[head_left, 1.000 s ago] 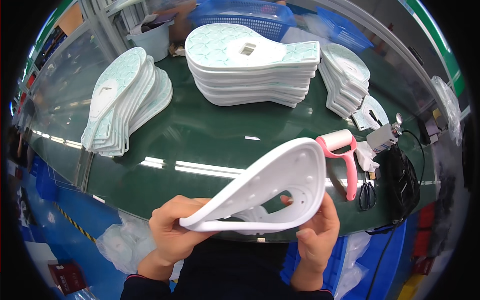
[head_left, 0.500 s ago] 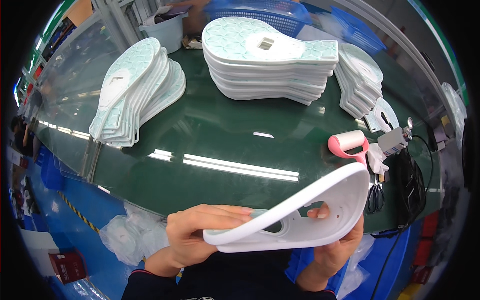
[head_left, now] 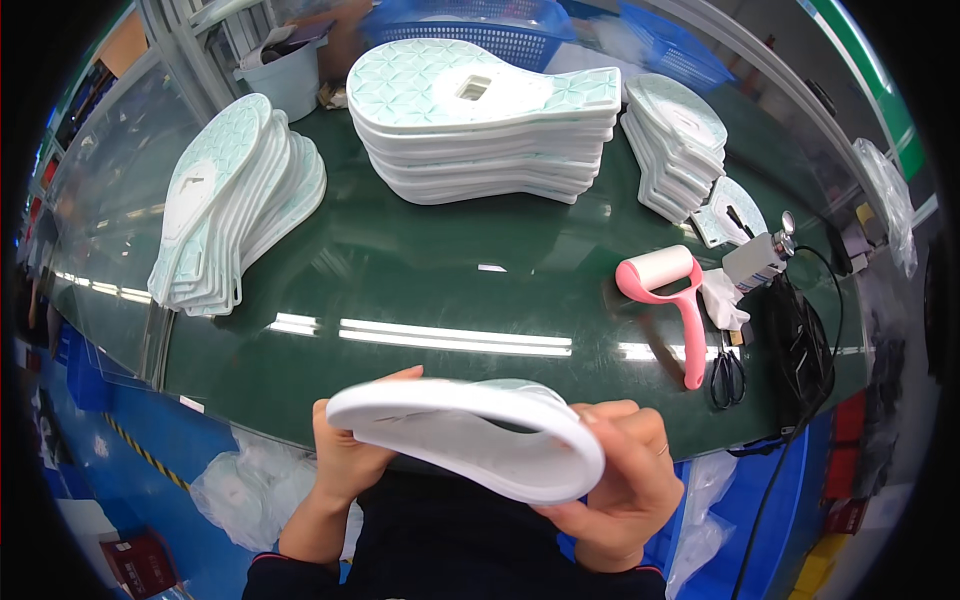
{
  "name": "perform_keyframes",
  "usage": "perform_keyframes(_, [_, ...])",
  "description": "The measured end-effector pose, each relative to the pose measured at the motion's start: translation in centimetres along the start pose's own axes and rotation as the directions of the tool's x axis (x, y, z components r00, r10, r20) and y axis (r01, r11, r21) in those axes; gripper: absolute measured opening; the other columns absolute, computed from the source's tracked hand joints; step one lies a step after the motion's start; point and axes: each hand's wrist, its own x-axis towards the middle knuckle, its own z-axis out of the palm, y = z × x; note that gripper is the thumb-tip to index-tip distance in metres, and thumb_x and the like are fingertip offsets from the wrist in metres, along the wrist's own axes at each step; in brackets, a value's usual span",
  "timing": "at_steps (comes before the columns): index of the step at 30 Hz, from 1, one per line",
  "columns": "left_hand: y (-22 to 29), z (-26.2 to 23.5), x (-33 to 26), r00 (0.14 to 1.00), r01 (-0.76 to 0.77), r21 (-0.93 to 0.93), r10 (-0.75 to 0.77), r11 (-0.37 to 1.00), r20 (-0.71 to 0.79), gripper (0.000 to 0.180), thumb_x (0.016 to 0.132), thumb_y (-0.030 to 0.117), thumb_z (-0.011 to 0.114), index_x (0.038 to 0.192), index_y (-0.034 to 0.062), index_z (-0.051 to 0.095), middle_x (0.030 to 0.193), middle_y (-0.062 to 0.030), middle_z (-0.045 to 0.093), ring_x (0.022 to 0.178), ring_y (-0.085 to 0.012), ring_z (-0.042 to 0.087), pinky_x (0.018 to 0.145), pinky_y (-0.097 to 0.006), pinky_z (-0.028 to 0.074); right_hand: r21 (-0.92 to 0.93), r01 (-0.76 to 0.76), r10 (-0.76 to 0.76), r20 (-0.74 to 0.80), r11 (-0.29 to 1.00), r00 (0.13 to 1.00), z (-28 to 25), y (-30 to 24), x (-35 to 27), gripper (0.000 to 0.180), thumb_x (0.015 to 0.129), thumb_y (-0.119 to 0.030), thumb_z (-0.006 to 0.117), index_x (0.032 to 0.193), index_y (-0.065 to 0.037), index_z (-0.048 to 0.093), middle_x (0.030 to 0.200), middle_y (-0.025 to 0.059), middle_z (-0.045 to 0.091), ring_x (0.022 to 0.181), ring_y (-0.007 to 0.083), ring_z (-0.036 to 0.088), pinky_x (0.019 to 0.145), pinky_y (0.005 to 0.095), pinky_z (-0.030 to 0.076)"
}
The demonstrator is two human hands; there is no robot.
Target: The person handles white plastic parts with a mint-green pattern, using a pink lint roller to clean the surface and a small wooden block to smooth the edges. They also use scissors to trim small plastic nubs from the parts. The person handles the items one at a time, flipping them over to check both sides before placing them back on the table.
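Observation:
Above my lap, at the table's near edge, a white plastic shell [head_left: 430, 440] is held between both hands, tilted so its hollow side and thick rim face me. My left hand [head_left: 345, 455] is closed round its left end, with most of the fingers hidden behind it. At the right end, my right hand [head_left: 630, 480] pinches the rim between thumb and fingers. A little of a pale green face shows over the shell's far edge. Beyond it on the dark green table [head_left: 400, 260], a pink-handled lint roller [head_left: 665, 290] lies to the right.
Stacks of pale green patterned, paddle-shaped panels stand at the left [head_left: 230, 210], back middle [head_left: 480, 130] and back right [head_left: 680, 140]. Scissors [head_left: 728, 380], white tissue [head_left: 722, 298], a metal-topped bottle [head_left: 757, 262] and a black bag [head_left: 800, 340] lie right. Blue baskets [head_left: 470, 35] sit behind.
The shell has been turned and shifted left, its hollow side now more toward me. Both hands have changed their hold. The view has swung, and the lint roller's handle is now uncovered.

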Motion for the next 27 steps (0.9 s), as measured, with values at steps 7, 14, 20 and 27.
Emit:
perform_keyframes(7, [0.2,0.4,1.0,0.98,-0.111,0.104,0.092,0.988,0.174,0.02,0.073,0.006,0.061,0.092,0.0006,0.065,0.091,-0.0125,0.065,0.09,-0.0252,0.062,0.089,-0.043,0.043,-0.12,0.086,-0.076,0.08,0.989,0.994,-0.2,-0.2,-0.1,0.051,0.054,0.002,0.074,0.103,0.002,0.061,0.078,0.0035,0.054,0.079,0.0189,0.055,0.08,0.0375,0.046])
perform_keyframes(14, [1.2,0.0,1.6,0.978,-0.17,0.208,0.139,0.963,0.156,0.021,0.072,0.004,0.061,0.092,0.0039,0.066,0.092,-0.0107,0.065,0.092,-0.0242,0.062,0.09,-0.042,0.042,-0.17,0.034,-0.029,0.031,0.985,0.999,-0.5,-0.1,-0.3,0.047,0.055,0.0,0.075,0.1,0.001,0.061,0.078,0.0049,0.056,0.083,0.02,0.058,0.085,0.0432,0.042])
perform_keyframes(20, [2.6,-0.6,2.0,0.967,-0.249,0.287,0.221,0.925,0.129,0.025,0.066,0.005,0.067,0.091,0.0059,0.067,0.089,-0.0082,0.066,0.09,-0.0217,0.062,0.09,-0.041,0.042,0.019,-0.25,0.251,-0.086,0.968,0.964,-1.1,2.3,-1.7,0.055,0.06,0.005,0.07,0.111,0.005,0.048,0.103,0.0155,0.055,0.098,0.0226,0.053,0.092,0.0353,0.037])
perform_keyframes(27, [6.3,-0.2,2.4,0.895,-0.445,0.429,0.414,0.786,0.168,0.012,0.07,0.012,0.066,0.08,0.0063,0.067,0.076,-0.0093,0.066,0.077,-0.0227,0.065,0.088,-0.044,0.042,0.381,-0.401,0.456,-0.061,0.833,0.888,-0.7,4.1,-1.9,0.059,0.067,0.008,0.064,0.121,0.006,0.038,0.117,0.0141,0.048,0.109,0.0205,0.046,0.094,0.034,0.035])
